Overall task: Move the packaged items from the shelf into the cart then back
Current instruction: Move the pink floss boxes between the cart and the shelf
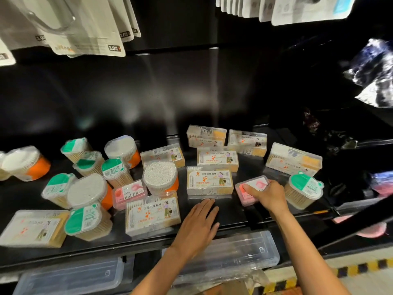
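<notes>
Gripping a pink floss box (252, 189) on the crowded shelf (229, 213), the right hand (269, 195) works mid-task, left hand (200, 222) resting flat, empty.

Black glossy shelf (229, 216). Pink dental floss box (246, 193) with white-and-pink label under the right hand (268, 195); second pink floss box (127, 194). Clear toothpick tubs with green lids (306, 184). Cotton-swab tub (160, 177): white tips, orange base. Clear rectangular boxes (209, 179), white labels with orange print. Floor edge (350, 267): yellow-and-black stripes.
</notes>
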